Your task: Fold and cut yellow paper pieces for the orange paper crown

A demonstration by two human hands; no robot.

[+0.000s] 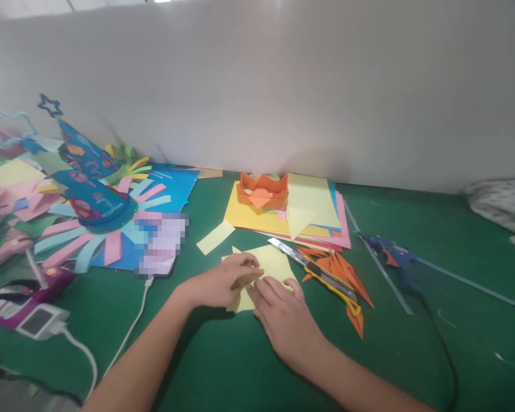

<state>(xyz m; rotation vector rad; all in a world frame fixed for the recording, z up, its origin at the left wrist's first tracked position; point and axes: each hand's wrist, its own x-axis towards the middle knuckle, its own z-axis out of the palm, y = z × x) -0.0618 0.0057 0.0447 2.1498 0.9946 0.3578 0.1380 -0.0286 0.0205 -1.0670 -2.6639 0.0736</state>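
While a pale yellow paper sheet [278,265] is laid on the green tabletop [206,355], it is partly covered by the bare left hand [227,281] and bare right hand [281,317], nearly touching; whether it is pinched cannot be told. Edges are best aligned before any crease is firmed, with the yellow-trimmed metal utility knife [320,276] at the far edge slid clear.

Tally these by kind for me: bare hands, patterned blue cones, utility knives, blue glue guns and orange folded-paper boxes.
Hands: 2 (left hand, right hand)
Cones: 2 (rear cone, front cone)
Utility knife: 1
Blue glue gun: 1
Orange folded-paper box: 1
Total: 7
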